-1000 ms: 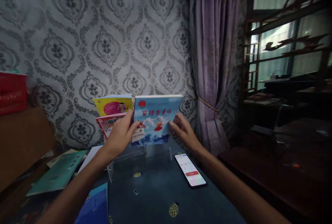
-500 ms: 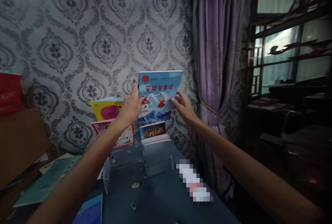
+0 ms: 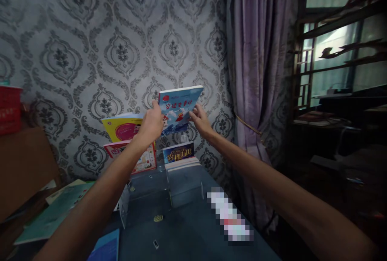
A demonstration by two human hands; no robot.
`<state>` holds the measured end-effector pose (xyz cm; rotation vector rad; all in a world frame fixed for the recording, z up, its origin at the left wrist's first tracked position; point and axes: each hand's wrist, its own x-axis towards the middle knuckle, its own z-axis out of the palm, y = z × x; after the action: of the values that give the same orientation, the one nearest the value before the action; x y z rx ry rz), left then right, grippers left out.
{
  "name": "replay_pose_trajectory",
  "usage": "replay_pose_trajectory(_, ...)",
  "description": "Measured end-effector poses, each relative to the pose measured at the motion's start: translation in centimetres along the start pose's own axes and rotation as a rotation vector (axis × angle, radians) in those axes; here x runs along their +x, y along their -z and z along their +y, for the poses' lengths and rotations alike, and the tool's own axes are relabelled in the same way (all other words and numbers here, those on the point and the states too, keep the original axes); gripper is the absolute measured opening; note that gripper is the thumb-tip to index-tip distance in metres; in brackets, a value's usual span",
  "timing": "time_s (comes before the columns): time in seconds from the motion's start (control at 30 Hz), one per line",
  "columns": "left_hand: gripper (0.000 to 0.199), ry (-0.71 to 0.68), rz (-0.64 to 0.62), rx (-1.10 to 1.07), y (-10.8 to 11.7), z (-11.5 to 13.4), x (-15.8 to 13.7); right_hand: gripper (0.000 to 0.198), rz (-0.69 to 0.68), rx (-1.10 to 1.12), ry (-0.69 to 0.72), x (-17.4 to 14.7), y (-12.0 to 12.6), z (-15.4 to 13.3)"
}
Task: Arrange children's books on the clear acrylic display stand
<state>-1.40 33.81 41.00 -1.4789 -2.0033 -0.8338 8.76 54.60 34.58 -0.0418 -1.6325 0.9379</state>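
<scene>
Both hands hold a blue picture book (image 3: 180,107) up in the air near the wallpapered wall, above the far edge of the tabletop (image 3: 187,228): the left hand (image 3: 152,124) is closed on its left edge and the right hand (image 3: 199,120) pinches its right edge with the fingertips. The book tilts back, held only at its sides, so it could bow or slip if either pinch loosens, and the right hand's hold looks the lighter one. Directly below stands a clear acrylic book stand (image 3: 157,188) with a dark-covered book (image 3: 178,153) in its right slot and a yellow book (image 3: 122,126) and a pink-edged book (image 3: 142,158) leaning in the left. A dropped book would likely strike these and might tip them out of the stand. A phone (image 3: 231,218) lies on the tabletop near the right edge and could be hit as well. The dim light makes the clear dividers hard to see, so a corner might catch on one.
</scene>
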Motion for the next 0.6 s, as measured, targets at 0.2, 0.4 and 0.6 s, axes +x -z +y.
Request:
replay_pose_trajectory(0.2,0.039,-0.009,-0.060,0.063,0.1,0.4,0.3,0.037,0.000,0.042,-0.066,-0.1,-0.5,2.5)
replay_pose_trajectory(0.4,0.036,-0.003,-0.118,0.136,-0.4,0.9,0.4,0.034,-0.004,0.059,-0.103,-0.1,-0.2,4.4)
replay_pose_trajectory(0.6,0.045,0.004,-0.129,0.107,-0.8,1.0,1.4,0.035,-0.067,0.024,-0.074,1.2,0.4,5.4)
